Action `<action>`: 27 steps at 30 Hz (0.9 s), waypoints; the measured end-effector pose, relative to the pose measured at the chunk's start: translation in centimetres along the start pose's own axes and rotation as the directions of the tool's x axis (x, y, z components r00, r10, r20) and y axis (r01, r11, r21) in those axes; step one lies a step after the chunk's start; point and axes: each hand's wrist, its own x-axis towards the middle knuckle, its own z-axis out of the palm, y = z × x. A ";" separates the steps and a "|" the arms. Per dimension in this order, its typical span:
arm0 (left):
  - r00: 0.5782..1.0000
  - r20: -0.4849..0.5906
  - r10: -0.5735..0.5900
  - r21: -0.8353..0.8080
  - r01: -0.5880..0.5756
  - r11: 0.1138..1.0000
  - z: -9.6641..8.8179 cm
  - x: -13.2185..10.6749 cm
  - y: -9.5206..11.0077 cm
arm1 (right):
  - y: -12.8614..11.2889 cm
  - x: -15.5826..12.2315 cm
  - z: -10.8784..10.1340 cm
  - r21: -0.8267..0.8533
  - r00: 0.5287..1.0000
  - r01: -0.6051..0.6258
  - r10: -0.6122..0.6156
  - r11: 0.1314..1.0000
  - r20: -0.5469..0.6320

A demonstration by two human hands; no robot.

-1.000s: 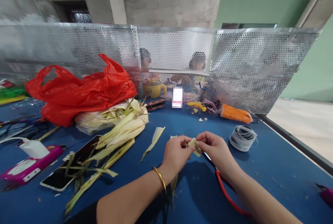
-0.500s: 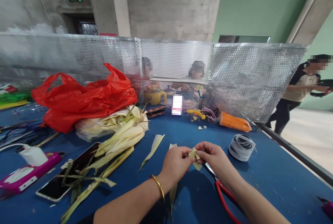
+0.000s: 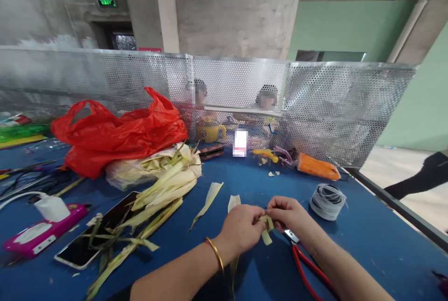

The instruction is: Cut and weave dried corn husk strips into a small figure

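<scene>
Both left hand (image 3: 241, 228) and right hand (image 3: 289, 217) curl inward, pinching a pale husk strip (image 3: 267, 236) together.

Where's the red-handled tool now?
In the head view, the red-handled tool lies on the blue table right of centre, its metal end by the right hand.

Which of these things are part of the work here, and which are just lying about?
Apparently in use:
husk piece, between left hand and right hand
husk pile
red-handled tool
perhaps the coil

Apparently just lying about:
phone, under husks
power strip
red bag
orange pack
</scene>
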 end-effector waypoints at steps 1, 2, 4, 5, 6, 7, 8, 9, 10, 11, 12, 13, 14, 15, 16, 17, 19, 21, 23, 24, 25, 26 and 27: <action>0.999 0.048 -0.007 -0.053 0.010 0.999 0.1 0.1 -0.1 | -0.2 0.0 -0.3 -0.007 1.000 -0.012 0.012 1.000 0.002; 0.994 0.107 -0.015 -0.125 0.028 0.992 0.2 0.1 -0.2 | -0.4 -0.1 -0.4 -0.006 1.000 -0.002 0.002 1.000 -0.014; 0.977 0.211 -0.036 -0.292 0.098 0.951 0.3 0.2 -0.2 | -0.5 -0.1 -0.5 0.020 0.992 0.058 -0.056 0.998 -0.110; 0.970 0.239 -0.047 -0.364 0.135 0.922 0.3 0.3 -0.1 | -0.4 -0.1 -0.3 0.036 0.981 0.088 -0.080 0.996 -0.175; 0.966 0.253 -0.057 -0.423 0.164 0.891 0.2 0.3 0.0 | -0.1 0.1 -0.1 0.043 0.967 0.110 -0.097 0.993 -0.235; 0.963 0.259 -0.070 -0.468 0.188 0.863 0.1 0.4 0.2 | 0.2 0.2 0.2 0.039 0.953 0.128 -0.112 0.991 -0.281; 0.961 0.262 -0.089 -0.501 0.215 0.838 0.0 0.4 0.5 | 0.5 0.4 0.4 0.027 0.943 0.143 -0.128 0.989 -0.308; 0.956 0.268 -0.116 -0.522 0.246 0.817 -0.1 0.4 0.8 | 0.9 0.5 0.7 0.011 0.936 0.155 -0.143 0.988 -0.322; 0.949 0.279 -0.149 -0.535 0.282 0.796 -0.2 0.4 1.0 | 1.2 0.7 0.9 -0.004 0.932 0.164 -0.157 0.986 -0.325; 0.940 0.286 -0.185 -0.546 0.318 0.775 -0.2 0.3 1.2 | 1.4 0.8 1.0 -0.016 0.931 0.173 -0.169 0.985 -0.323; 0.933 0.290 -0.214 -0.554 0.346 0.757 -0.2 0.3 1.3 | 1.5 0.8 1.1 -0.029 0.931 0.179 -0.179 0.983 -0.318; 0.931 0.282 -0.233 -0.559 0.357 0.749 -0.1 0.3 1.4 | 1.5 0.8 1.1 -0.044 0.931 0.183 -0.187 0.982 -0.313; 0.933 0.267 -0.240 -0.560 0.353 0.750 0.0 0.2 1.4 | 1.4 0.7 1.1 -0.059 0.930 0.190 -0.199 0.980 -0.309; 0.938 0.251 -0.238 -0.559 0.341 0.756 0.1 0.2 1.3 | 1.4 0.6 1.1 -0.074 0.928 0.202 -0.215 0.977 -0.306; 0.943 0.238 -0.233 -0.555 0.329 0.764 0.2 0.1 1.2 | 1.3 0.4 1.1 -0.084 0.924 0.218 -0.234 0.972 -0.302; 0.947 0.229 -0.223 -0.553 0.316 0.771 0.3 0.1 1.1 | 1.3 0.3 1.2 -0.091 0.919 0.238 -0.255 0.967 -0.302; 0.954 0.230 -0.192 -0.560 0.291 0.776 0.4 0.1 0.9 | 1.3 0.2 1.3 -0.102 0.905 0.271 -0.289 0.957 -0.312; 0.954 0.247 -0.172 -0.575 0.287 0.766 0.4 0.0 0.8 | 1.5 0.3 1.3 -0.111 0.896 0.274 -0.296 0.955 -0.332; 0.942 0.274 -0.192 -0.587 0.322 0.743 0.2 0.0 0.9 | 1.5 0.5 1.1 -0.117 0.903 0.251 -0.276 0.961 -0.330; 0.934 0.282 -0.218 -0.596 0.349 0.724 0.1 0.1 0.9 | 1.5 0.6 0.9 -0.116 0.907 0.242 -0.267 0.963 -0.325; 0.928 0.277 -0.249 -0.612 0.370 0.699 -0.1 0.2 0.9 | 1.4 0.6 0.7 -0.121 0.906 0.242 -0.269 0.963 -0.327; 0.925 0.255 -0.280 -0.635 0.379 0.674 -0.3 0.3 0.9 | 1.2 0.6 0.5 -0.141 0.898 0.250 -0.284 0.958 -0.337; 0.927 0.216 -0.308 -0.665 0.370 0.649 -0.5 0.4 0.9 | 0.9 0.5 0.4 -0.182 0.884 0.259 -0.309 0.949 -0.352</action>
